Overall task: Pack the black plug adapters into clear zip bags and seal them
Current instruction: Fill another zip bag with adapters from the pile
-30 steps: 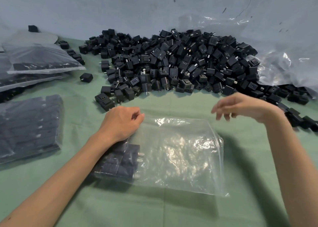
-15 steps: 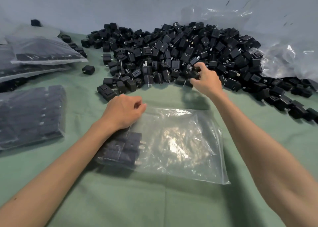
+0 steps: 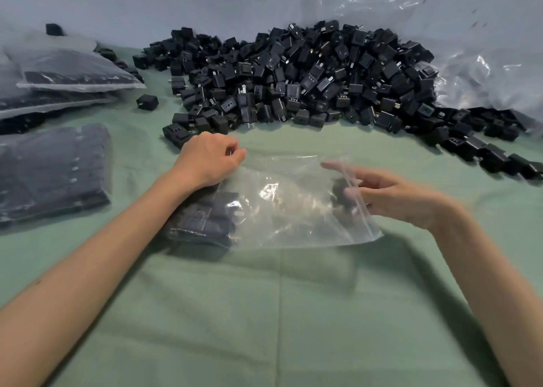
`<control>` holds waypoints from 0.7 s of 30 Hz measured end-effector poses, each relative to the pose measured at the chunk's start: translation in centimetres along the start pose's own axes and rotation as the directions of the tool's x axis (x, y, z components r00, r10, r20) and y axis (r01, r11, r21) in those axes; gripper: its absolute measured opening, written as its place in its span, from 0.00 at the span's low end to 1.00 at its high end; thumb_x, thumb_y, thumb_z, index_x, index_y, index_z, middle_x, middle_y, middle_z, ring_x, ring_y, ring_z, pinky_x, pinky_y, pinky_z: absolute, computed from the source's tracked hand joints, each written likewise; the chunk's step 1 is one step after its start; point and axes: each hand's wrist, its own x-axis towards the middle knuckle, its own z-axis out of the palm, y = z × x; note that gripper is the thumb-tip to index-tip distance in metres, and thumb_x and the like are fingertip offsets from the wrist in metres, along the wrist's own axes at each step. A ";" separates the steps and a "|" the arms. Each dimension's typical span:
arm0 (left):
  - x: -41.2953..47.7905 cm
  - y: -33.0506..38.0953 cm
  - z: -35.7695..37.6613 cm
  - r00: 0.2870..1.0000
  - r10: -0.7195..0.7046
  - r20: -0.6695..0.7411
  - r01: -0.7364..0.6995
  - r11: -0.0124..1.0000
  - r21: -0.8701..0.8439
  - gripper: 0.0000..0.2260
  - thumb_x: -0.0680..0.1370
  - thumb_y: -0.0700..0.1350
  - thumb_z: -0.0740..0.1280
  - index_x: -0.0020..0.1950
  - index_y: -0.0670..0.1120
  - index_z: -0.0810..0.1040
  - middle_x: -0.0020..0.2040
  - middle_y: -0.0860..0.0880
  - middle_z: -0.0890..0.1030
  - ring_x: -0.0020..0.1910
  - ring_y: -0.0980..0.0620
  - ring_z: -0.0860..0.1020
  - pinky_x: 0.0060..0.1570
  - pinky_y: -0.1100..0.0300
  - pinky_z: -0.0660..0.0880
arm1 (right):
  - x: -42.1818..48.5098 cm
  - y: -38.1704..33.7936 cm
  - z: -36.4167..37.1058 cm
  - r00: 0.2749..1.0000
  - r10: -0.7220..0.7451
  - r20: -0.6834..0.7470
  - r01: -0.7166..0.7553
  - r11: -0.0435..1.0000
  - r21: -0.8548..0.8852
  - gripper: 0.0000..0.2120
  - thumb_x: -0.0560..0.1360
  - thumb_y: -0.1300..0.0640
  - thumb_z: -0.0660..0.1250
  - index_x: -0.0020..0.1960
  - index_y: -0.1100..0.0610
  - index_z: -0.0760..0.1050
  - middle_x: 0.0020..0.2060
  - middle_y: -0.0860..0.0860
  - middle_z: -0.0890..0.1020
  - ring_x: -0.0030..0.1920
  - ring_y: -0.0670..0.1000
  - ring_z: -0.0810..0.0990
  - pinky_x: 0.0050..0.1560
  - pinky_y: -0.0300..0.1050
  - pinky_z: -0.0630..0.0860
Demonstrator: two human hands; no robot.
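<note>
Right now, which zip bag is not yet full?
The zip bag at the left hand: adapters fill only its left end; the bags at left are packed.

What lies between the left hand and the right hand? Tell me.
Head view: only the clear zip bag, its unfilled middle stretching from the left hand to the right hand.

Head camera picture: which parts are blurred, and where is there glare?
In the head view, the right hand is smeared by motion at the open end of the clear bag, so the dark thing beside it cannot be made out; the left hand is sharp. White glare sits on the bag and on the loose plastic sheet behind the adapter pile.
</note>
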 end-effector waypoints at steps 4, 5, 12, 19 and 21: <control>0.1 -0.1 0.0 1.000 0.000 0.006 0.000 1.000 0.010 0.16 0.78 0.52 0.62 0.30 0.51 0.68 0.32 0.50 0.76 0.39 0.44 0.75 0.40 0.55 0.68 | 0.9 0.5 1.7 0.997 -0.069 0.033 0.068 0.997 0.033 0.14 0.72 0.61 0.70 0.54 0.45 0.81 0.46 0.47 0.83 0.47 0.47 0.82 0.47 0.37 0.79; 0.2 -0.2 0.0 1.000 -0.001 0.007 0.000 1.000 0.011 0.17 0.78 0.53 0.62 0.30 0.51 0.68 0.31 0.51 0.75 0.39 0.44 0.75 0.40 0.55 0.67 | 0.9 0.6 1.9 0.998 -0.064 0.018 0.064 0.998 -0.021 0.11 0.70 0.59 0.72 0.51 0.47 0.80 0.44 0.46 0.83 0.46 0.47 0.82 0.46 0.38 0.79; 0.5 -0.7 0.5 1.000 0.006 -0.001 -0.006 1.000 0.010 0.17 0.77 0.53 0.62 0.29 0.53 0.67 0.30 0.54 0.73 0.38 0.45 0.74 0.40 0.56 0.65 | 1.8 0.8 3.7 0.961 -0.198 -0.195 0.168 0.973 -0.159 0.14 0.72 0.50 0.68 0.57 0.44 0.79 0.51 0.52 0.84 0.53 0.51 0.82 0.54 0.45 0.79; 0.5 -0.6 0.2 1.000 0.003 0.013 -0.003 1.000 -0.007 0.17 0.78 0.53 0.62 0.29 0.52 0.68 0.31 0.52 0.74 0.38 0.44 0.75 0.41 0.54 0.68 | 3.3 -0.8 4.9 0.979 -0.204 -0.016 0.198 0.964 -0.177 0.21 0.74 0.58 0.67 0.66 0.55 0.71 0.55 0.49 0.81 0.59 0.49 0.80 0.65 0.50 0.73; 0.5 -0.5 0.2 1.000 0.011 0.014 -0.011 1.000 -0.005 0.17 0.78 0.53 0.62 0.30 0.52 0.68 0.31 0.52 0.75 0.38 0.45 0.75 0.40 0.55 0.68 | 4.4 -1.5 5.3 0.981 -0.191 0.040 0.185 0.976 0.114 0.17 0.75 0.62 0.66 0.63 0.57 0.73 0.54 0.51 0.82 0.57 0.51 0.81 0.60 0.47 0.77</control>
